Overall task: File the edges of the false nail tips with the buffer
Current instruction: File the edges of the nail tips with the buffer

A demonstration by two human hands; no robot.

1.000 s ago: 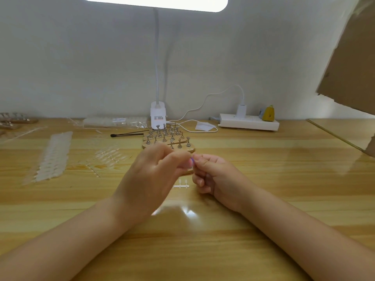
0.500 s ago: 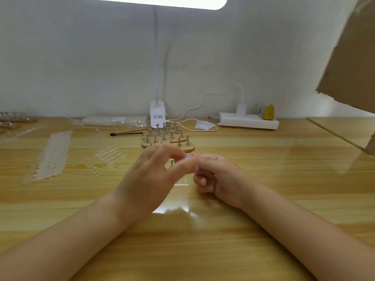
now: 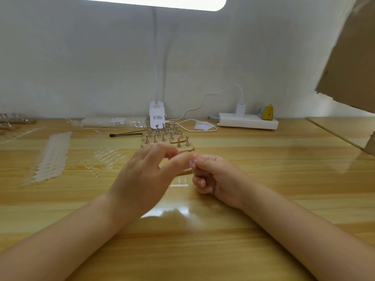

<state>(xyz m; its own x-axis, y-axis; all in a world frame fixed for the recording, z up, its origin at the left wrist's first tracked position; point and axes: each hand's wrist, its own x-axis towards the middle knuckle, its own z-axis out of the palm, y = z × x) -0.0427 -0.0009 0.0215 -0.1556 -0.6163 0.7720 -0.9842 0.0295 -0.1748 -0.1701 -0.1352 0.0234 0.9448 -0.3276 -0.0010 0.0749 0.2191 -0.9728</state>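
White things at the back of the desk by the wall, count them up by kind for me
Lamp base: 1
Power strip: 1
Plug adapter: 1
Cable: 1
Folded paper slip: 1
Total: 5

Glossy wood table (image 3: 263, 179) — metal pegs (image 3: 163, 136), wood stand (image 3: 188, 148), clear plastic tips (image 3: 52, 157).

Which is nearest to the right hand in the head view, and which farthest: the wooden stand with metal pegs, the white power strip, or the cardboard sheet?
From the right hand:
1. Wooden stand, just beyond the fingertips, slightly to the left.
2. Power strip, farther back on the right, against the wall.
3. Cardboard sheet, farthest, up at the right edge of the view.
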